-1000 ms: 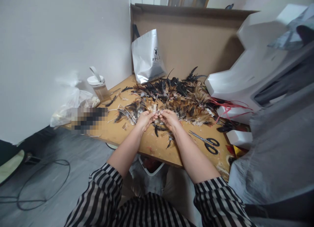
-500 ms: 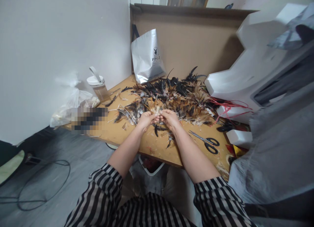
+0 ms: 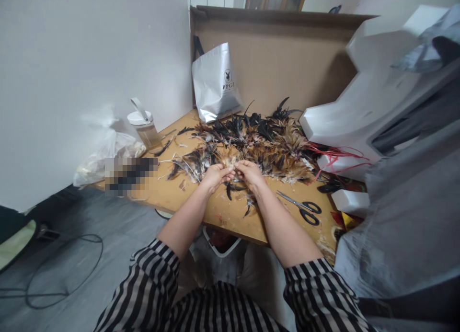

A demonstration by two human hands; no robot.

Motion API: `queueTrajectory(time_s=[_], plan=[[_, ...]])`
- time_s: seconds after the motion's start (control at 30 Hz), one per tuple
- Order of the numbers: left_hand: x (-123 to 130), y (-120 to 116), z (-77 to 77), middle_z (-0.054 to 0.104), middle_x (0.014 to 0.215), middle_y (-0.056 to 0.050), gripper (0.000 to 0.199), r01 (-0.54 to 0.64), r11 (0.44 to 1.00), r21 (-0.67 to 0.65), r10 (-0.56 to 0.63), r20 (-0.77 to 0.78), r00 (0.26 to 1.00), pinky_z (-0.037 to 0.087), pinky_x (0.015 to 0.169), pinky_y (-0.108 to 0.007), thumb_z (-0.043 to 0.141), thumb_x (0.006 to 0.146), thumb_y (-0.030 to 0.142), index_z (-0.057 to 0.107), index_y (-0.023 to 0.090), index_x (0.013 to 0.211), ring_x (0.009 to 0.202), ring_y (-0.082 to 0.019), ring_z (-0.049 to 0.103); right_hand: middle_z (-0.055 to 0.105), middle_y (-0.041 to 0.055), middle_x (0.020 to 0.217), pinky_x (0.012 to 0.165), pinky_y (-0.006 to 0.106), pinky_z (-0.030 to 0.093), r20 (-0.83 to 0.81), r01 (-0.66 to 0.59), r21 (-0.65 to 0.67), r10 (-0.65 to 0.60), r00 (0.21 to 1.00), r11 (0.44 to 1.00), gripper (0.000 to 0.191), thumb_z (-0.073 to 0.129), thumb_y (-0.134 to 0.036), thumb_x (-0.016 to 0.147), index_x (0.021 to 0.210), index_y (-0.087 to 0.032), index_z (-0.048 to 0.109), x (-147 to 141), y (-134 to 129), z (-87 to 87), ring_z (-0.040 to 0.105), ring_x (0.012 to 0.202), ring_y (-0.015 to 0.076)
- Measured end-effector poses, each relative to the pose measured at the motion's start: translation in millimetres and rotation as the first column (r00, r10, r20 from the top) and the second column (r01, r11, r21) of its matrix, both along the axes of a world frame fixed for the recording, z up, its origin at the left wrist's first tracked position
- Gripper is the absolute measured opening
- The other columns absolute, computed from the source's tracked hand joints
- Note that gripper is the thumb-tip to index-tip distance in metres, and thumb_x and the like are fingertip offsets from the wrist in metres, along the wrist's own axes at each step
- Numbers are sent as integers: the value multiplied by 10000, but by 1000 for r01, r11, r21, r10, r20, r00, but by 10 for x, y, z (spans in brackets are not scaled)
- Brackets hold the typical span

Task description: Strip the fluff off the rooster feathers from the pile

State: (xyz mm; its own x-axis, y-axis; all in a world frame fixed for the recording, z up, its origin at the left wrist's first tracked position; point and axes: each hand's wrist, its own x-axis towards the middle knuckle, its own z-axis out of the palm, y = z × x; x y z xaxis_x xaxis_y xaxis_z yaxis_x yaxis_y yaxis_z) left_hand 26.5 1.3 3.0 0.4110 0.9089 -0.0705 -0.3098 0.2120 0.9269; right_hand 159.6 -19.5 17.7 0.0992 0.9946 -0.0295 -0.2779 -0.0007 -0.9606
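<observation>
Black-handled metal scissors (image 3: 304,208) lie toward right front corner of tan wooden bench (image 3: 230,212). Left hand (image 3: 214,175) and right hand (image 3: 250,174), mid-bench, fingertips nearly meeting, pinch small tan feather tuft (image 3: 227,155). Black-and-brown feather heap (image 3: 278,159) beyond; shiny silver bag (image 3: 214,85) at back edge.

Feather bunches (image 3: 283,162) lying beyond the grip and scissors (image 3: 309,212) resting right of it are indicating a craft workspace.
</observation>
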Motion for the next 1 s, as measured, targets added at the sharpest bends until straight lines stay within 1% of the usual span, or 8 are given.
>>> queueTrajectory(time_s=[0.13,0.27,0.47,0.57,0.67,0.73,0.87,1.0], plan=[[4,5,-10,635,660,-63,216,-9,1000,9,9,-2,1000,443,497,-152,696,629,224,577,73,728,521,-59,563,457,-57,452,376,173,236,-18,-13,-2,13,1000,1000,283,732,-341,501,592,-149,544,-3,-5,12,353,404,43],[9,-18,22,637,666,-64,213,-10,1000,17,11,-7,1000,438,495,-157,694,630,221,573,75,728,523,-64,566,447,-60,439,375,175,230,-4,-10,-4,10,1000,1000,291,732,-351,492,589,-153,542,-9,-14,23,347,396,43],[0,-49,60,631,635,-64,195,28,999,27,-27,-46,999,430,500,-159,678,651,232,584,73,712,515,-58,554,445,-64,423,382,179,248,37,10,6,-10,999,1000,305,722,-379,483,589,-162,535,-49,-31,27,365,392,49],[-7,-42,54,635,636,-71,195,40,998,43,-38,-50,998,431,499,-162,671,658,240,591,69,710,517,-62,557,460,-62,437,389,178,259,46,-3,10,2,999,1000,308,720,-381,490,633,-160,560,-41,-36,33,373,398,51],[-4,-37,49,647,665,-89,187,49,996,72,-43,-81,996,437,493,-170,657,671,239,594,66,706,523,-74,571,488,-49,461,394,183,269,135,-63,26,59,989,998,308,704,-403,520,647,-153,575,-1,-32,23,374,396,50],[4,-38,46,655,700,-104,177,62,993,97,-49,-131,990,440,480,-174,638,688,234,596,63,714,525,-84,582,489,-49,459,391,185,262,216,-84,41,74,974,996,304,698,-410,530,621,-152,564,29,-25,5,361,385,47],[25,-42,19,662,746,-117,151,102,983,154,-63,-239,969,442,449,-177,589,724,210,592,61,746,524,-100,598,456,-63,438,392,184,244,307,-37,96,6,952,995,309,698,-400,523,547,-156,510,55,-9,-33,350,383,46],[29,-31,-18,658,710,-110,149,135,976,170,-86,-268,960,450,448,-179,575,734,215,572,66,723,500,-96,591,449,-66,443,403,188,256,352,-44,127,-4,936,991,312,679,-408,546,528,-163,485,60,-5,-44,359,397,53]])
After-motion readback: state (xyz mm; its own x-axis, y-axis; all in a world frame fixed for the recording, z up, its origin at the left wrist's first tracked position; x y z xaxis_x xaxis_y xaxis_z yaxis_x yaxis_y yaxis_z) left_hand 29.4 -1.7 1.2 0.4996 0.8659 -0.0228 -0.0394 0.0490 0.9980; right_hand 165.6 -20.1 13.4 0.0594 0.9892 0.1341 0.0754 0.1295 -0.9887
